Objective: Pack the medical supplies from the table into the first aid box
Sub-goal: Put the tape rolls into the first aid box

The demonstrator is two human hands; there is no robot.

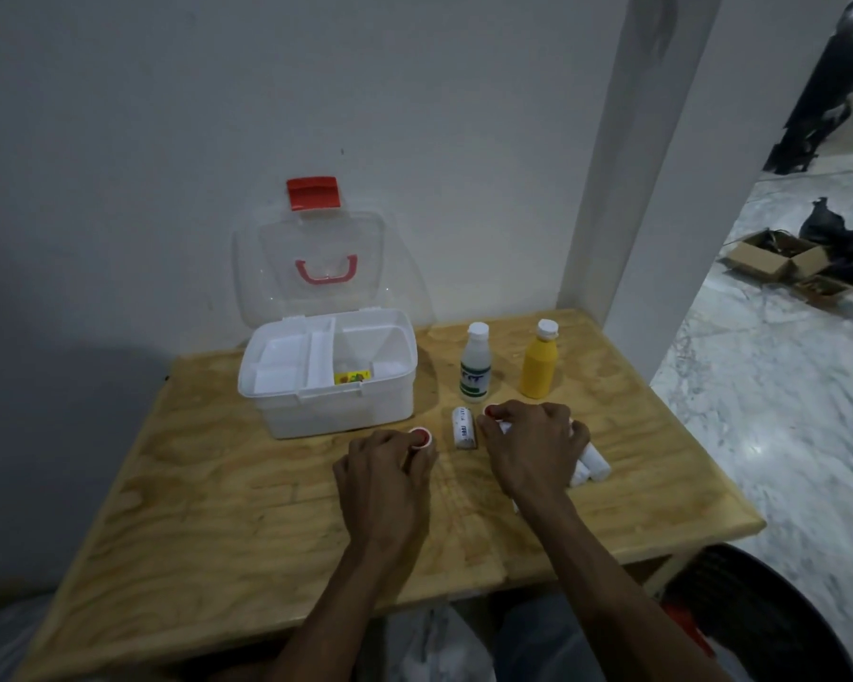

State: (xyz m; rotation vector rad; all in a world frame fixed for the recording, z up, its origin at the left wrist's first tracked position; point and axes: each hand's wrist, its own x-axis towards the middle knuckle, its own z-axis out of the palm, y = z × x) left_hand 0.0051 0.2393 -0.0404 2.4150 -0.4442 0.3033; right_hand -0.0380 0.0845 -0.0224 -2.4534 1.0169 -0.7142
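Note:
A white first aid box (336, 411) stands open on the wooden table (217, 509), its clear lid (311, 268) upright against the wall. A small yellow packet (351, 377) lies inside. My left hand (382, 477) closes around a small red-capped item (421, 437) in front of the box. My right hand (533, 445) closes on another red-capped item (490, 411) and covers part of several white bandage rolls (593, 462). One white roll (464, 427) lies between my hands. A white bottle (476, 364) and a yellow bottle (540, 361) stand behind them.
The table meets a white wall at the back and a white pillar (626, 189) at the back right. Cardboard boxes (774, 255) and dark bags lie on the marble floor to the right. A dark round object (769, 612) sits beside the table's near right corner.

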